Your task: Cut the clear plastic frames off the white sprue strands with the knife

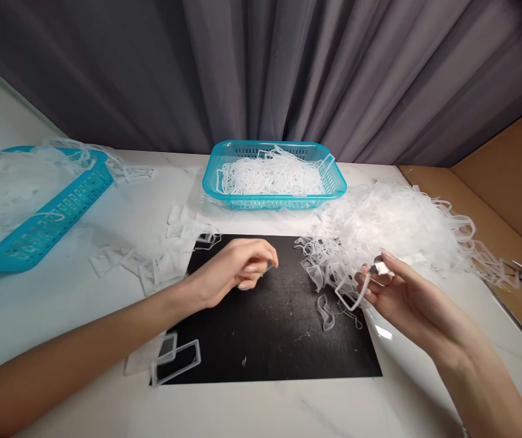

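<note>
The left forearm is stretched across the white table; by it the left hand is held above the black mat, fingers curled, and whether anything is pinched there cannot be told. In the right hand, a small white tool is pinched between thumb and fingers, and a pale loop is held at the fingertips, beside the heap.

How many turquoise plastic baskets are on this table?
2. The rear basket stands before the gray curtain; the left basket is partly cut off by the picture's edge. Others could lie out of view.
</note>
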Tool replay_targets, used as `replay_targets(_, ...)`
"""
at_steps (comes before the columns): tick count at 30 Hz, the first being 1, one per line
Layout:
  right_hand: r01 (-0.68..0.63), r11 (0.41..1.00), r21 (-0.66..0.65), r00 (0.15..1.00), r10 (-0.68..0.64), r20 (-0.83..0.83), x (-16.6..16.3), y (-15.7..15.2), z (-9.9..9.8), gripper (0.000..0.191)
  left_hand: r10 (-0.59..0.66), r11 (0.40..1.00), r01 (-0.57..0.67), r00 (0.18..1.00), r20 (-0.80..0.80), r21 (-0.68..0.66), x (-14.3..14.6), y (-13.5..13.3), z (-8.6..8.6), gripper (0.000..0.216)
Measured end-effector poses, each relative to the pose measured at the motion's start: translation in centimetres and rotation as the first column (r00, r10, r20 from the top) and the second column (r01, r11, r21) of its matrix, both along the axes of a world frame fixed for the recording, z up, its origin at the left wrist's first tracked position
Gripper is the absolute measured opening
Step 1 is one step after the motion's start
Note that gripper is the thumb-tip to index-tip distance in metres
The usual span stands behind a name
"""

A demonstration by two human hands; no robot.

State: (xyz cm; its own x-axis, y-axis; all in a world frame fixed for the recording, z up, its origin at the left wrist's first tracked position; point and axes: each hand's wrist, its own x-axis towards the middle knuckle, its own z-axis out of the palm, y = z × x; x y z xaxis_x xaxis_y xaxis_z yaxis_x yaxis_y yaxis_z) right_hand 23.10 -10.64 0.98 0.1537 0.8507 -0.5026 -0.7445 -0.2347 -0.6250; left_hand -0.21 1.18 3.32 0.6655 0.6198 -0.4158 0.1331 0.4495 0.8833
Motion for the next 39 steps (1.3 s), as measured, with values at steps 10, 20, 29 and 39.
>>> replay_targets(10,-0.042,0.999,0.018,0.985,0.044,-0.168,-0.1,0.0,0.1,0.008,-0.260,0.345,0.413,0.905,-0.337,0.843,0.3,-3.0,-0.4,0.013)
replay_targets(20,-0.057,0.998,0.000,0.993,0.057,-0.102,-0.2,-0.1,0.2,0.009,-0.175,-0.211,0.445,0.858,-0.482,0.870,0.0,-3.0,-1.7,0.021)
replay_targets(29,-0.052,0.999,-0.012,0.986,0.049,-0.162,-0.1,-0.1,0.2,0.010,-0.184,-0.182,0.361,0.901,-0.392,0.915,0.0,-3.0,-2.1,0.018)
replay_targets(39,-0.070,0.997,-0.030,0.997,0.070,-0.020,-0.3,0.0,0.5,0.009,-0.134,-0.220,0.364,0.907,-0.398,0.905,-0.4,-2.3,-1.3,0.023)
